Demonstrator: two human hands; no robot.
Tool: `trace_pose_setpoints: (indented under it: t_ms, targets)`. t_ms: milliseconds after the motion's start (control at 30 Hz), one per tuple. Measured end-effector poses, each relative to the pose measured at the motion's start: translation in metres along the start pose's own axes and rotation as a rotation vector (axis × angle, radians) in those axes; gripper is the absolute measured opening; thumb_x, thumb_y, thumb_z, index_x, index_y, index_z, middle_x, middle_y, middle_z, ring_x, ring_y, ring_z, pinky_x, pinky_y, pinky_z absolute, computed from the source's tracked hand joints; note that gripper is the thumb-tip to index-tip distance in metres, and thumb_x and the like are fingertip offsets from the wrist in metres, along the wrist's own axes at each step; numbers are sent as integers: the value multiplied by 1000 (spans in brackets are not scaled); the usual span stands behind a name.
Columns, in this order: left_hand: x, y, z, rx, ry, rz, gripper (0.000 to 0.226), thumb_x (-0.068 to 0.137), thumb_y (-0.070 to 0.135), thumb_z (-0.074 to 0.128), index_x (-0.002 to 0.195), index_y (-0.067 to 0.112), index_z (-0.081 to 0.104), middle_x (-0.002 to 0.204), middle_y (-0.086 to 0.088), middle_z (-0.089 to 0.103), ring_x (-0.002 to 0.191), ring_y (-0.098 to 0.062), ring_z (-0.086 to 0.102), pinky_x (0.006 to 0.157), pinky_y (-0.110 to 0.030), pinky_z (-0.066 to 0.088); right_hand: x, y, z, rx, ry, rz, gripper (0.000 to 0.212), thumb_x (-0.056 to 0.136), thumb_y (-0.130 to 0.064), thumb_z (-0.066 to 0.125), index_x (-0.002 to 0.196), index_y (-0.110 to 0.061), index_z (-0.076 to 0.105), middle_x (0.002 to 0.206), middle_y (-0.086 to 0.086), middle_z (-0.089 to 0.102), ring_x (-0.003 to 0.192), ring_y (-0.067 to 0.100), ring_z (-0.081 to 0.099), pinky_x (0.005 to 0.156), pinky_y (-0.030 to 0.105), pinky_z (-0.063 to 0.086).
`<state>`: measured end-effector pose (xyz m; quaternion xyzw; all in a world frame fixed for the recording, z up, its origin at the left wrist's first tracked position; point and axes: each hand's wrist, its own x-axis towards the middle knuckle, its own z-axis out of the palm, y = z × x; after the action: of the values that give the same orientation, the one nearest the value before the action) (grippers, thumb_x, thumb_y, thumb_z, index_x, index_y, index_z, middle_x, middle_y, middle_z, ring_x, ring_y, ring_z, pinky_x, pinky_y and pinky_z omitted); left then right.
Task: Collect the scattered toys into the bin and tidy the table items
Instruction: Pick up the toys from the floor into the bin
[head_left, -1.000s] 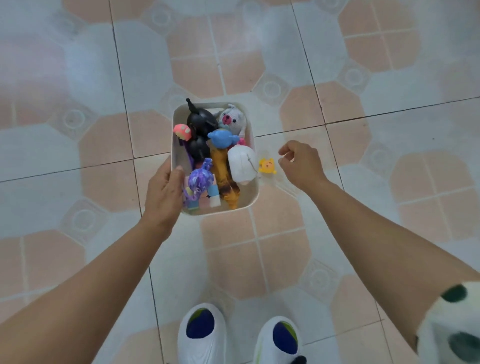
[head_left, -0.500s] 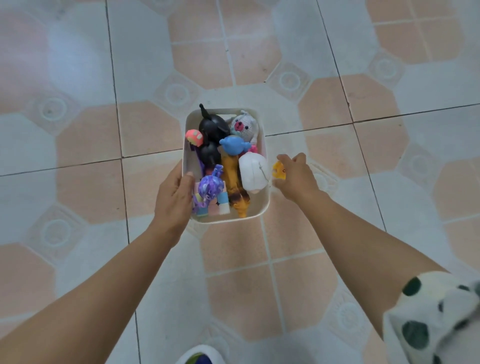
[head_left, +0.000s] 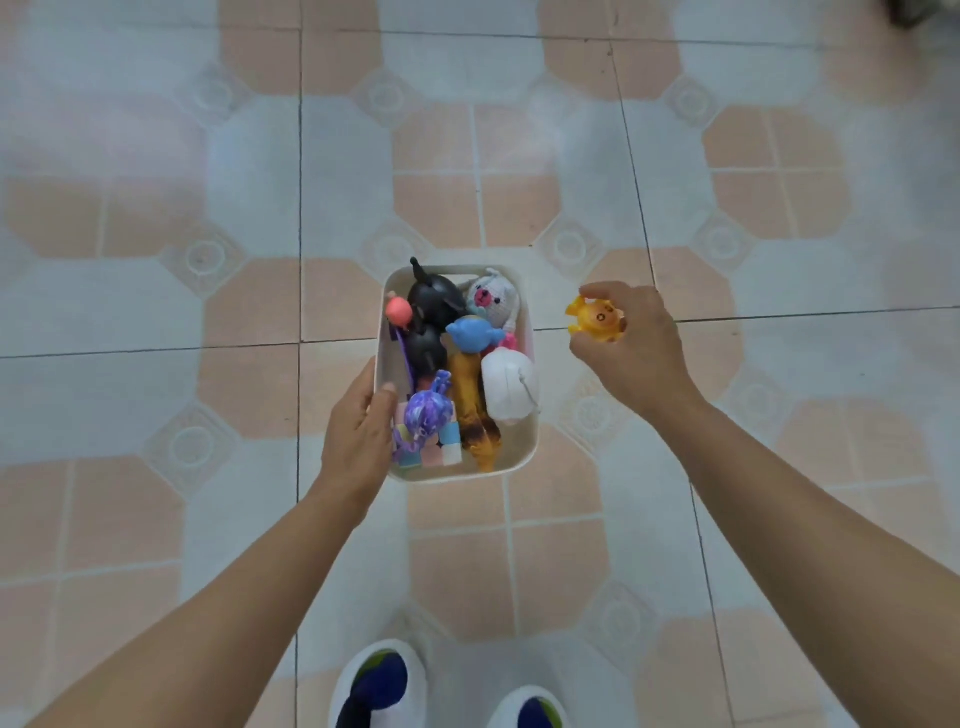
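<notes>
- Since half a second ago the right hand (head_left: 639, 353) has swung away from the side of the bin (head_left: 525, 447) and now sits out to its right. The yellow toy (head_left: 595, 319), which lay on the floor (head_left: 156, 338) beside the bin a second ago, has come up with it.
- Right grip: fingertips and thumb are curled round the yellow toy. Its face is turned up towards the camera, and it is clear of the bin.
- Left grip: the left hand (head_left: 358, 436) clasps the bin's left wall, thumb hooked over the rim. Whether the bin rests on the floor or is lifted, I cannot tell.
- Inside the bin lie a black toy (head_left: 434, 301), a knitted white toy (head_left: 491, 299), a blue toy (head_left: 470, 335), a purple toy (head_left: 428, 415) and others, packed close.
- Step in hand, as I judge it: getting this last loose floor toy into the bin.
- Next move calls for bringing the right hand back over the bin and releasing low, since the pile is nearly rim-high and a small toy could bounce out.
</notes>
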<state>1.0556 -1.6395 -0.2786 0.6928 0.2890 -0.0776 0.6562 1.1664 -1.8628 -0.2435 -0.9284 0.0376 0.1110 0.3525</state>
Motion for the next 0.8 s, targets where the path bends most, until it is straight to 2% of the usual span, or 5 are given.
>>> trace_pose_setpoints:
  t_ms: [100, 267, 467, 600, 800]
  targets:
    - [-29, 43, -6, -1, -12, 14, 27, 102, 20, 37, 108, 33, 60, 98, 3, 69, 92, -14, 68, 67, -23, 58, -18, -63, -44, 40, -13, -148, 44, 73, -14, 72, 115, -23, 60, 111, 1, 52, 90, 11, 52, 70, 3, 36]
    - [-81, 125, -24, -33, 14, 59, 30, 102, 20, 39, 123, 25, 60, 105, -3, 71, 95, -19, 70, 78, -41, 58, -54, -182, -107, 52, -270, -423, 47, 69, -21, 73, 111, -16, 53, 102, -2, 54, 80, 4, 51, 66, 11, 40]
    - [-137, 208, -42, -115, 57, 157, 35, 98, 44, 37, 101, 21, 63, 86, 13, 71, 80, -3, 67, 69, -20, 51, -94, -286, -157, -167, -510, -621, 47, 72, -12, 70, 115, -14, 53, 107, 2, 57, 95, 18, 53, 80, 33, 49]
    - [-168, 241, -59, -143, 83, 203, 42, 94, 47, 33, 110, 25, 64, 98, 12, 72, 94, -6, 67, 80, -23, 52, -113, -335, -176, -322, -552, -757, 44, 73, -14, 67, 115, -15, 55, 107, -4, 55, 97, 11, 45, 84, 30, 45]
    - [-215, 268, -89, -179, 176, 249, 49, 94, 46, 29, 101, 11, 63, 90, 1, 67, 79, 5, 63, 67, -8, 46, -150, -386, -170, -611, -632, -982, 46, 75, -18, 66, 119, -15, 53, 112, 1, 51, 96, 12, 36, 76, 24, 32]
